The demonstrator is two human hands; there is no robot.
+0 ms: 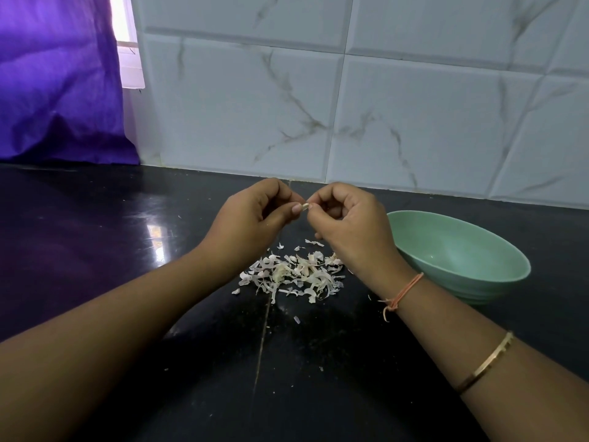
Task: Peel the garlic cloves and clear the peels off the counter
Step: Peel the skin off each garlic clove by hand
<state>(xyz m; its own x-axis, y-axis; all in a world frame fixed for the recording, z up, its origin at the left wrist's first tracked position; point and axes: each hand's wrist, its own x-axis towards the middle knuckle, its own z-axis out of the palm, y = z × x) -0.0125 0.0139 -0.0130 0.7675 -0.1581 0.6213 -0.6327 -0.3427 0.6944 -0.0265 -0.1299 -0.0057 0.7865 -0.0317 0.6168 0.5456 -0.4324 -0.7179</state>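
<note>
A small pale garlic clove [305, 206] is held above the black counter [95, 244], pinched between the fingertips of both hands. My left hand [251, 218] grips it from the left with curled fingers. My right hand [347, 224] pinches it from the right. Below the hands lies a heap of papery garlic peels [294, 274] on the counter. A mint green bowl [459, 260] stands to the right of the heap; my right wrist hides part of its rim, and its visible inside looks empty.
A white marbled tile wall [350, 106] rises behind the counter. A purple curtain [57, 84] hangs at the back left beside a bright window. A few stray peel bits [297, 319] lie nearer to me on the counter.
</note>
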